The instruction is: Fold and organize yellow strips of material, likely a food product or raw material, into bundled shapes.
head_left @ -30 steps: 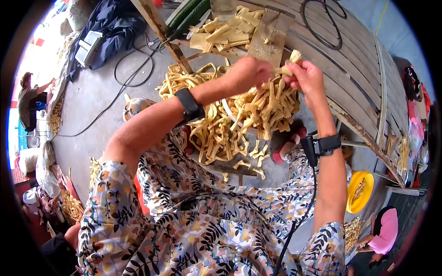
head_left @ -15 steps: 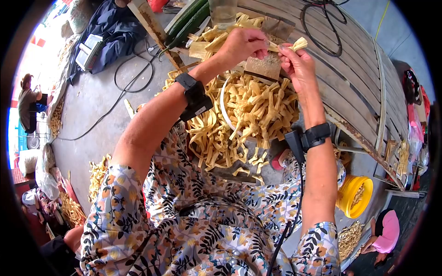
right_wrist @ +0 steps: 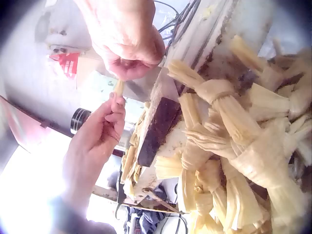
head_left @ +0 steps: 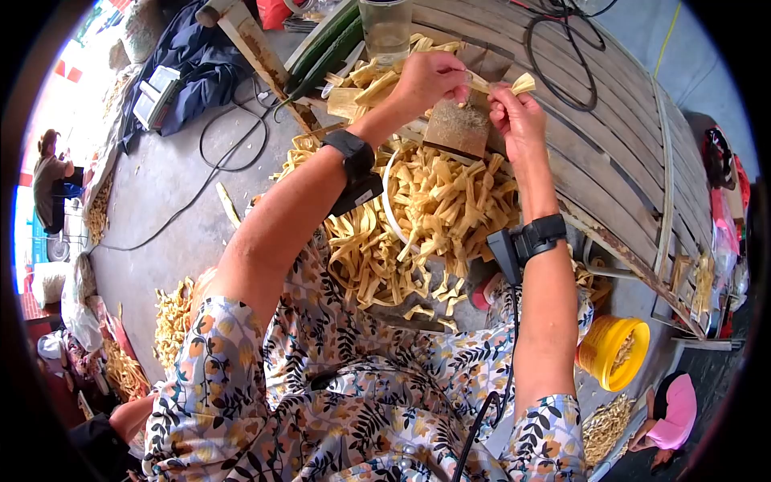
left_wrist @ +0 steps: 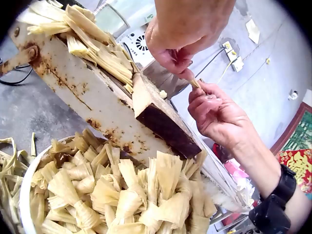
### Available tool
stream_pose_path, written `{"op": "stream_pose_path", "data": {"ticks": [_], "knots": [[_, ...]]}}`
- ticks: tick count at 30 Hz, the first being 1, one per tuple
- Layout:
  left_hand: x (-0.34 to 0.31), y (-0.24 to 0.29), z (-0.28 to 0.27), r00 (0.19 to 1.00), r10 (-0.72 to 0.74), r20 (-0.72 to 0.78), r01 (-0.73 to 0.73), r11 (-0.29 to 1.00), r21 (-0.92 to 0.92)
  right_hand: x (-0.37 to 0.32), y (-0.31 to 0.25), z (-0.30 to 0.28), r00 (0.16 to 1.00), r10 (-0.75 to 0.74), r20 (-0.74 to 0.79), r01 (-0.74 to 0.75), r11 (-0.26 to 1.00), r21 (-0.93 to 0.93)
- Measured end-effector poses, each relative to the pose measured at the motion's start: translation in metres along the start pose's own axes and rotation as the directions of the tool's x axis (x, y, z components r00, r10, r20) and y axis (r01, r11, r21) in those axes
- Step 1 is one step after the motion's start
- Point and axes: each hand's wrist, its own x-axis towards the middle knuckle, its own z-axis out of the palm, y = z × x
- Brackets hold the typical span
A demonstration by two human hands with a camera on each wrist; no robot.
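Above the near edge of the table [head_left: 594, 173], left hand [head_left: 430, 80] and right hand [head_left: 519, 119] pinch a yellow strip [head_left: 524, 83] between them. Risk noted: uneven pulling could split it; a loose pinch could drop it onto the wooden block [head_left: 456, 130].

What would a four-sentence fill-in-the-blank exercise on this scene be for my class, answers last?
A slender pale-yellow strip runs from the left hand to the ______ hand.
The heap of knotted yellowish strips sits in a round container with a ______ rim.
The long, slim vegetables beside the clear cylindrical vessel are ______.
The round plastic bucket at the person's right is ______.

Missing words: right; white; green; yellow.
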Motion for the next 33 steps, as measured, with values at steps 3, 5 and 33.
{"op": "stream_pose_path", "data": {"ticks": [3, 5, 33], "knots": [[0.003, 0.001, 0.002, 1.000, -0.003, -0.011, 0.003, 1.000, 0.009, 0.005, -0.004, -0.003, 1.000, 0.000, -0.020, 0.000, 1.000, 0.004], [0.005, 0.000, 0.004, 0.999, -0.017, -0.027, 0.017, 1.000, 0.009, 0.008, -0.004, -0.004, 0.999, 0.003, -0.032, -0.003, 1.000, 0.006], [0.012, -0.038, 0.021, 0.968, 0.114, -0.224, -0.060, 0.971, 0.233, 0.014, 0.017, 0.005, 0.923, -0.380, -0.061, 0.210, 0.630, -0.747]]}}
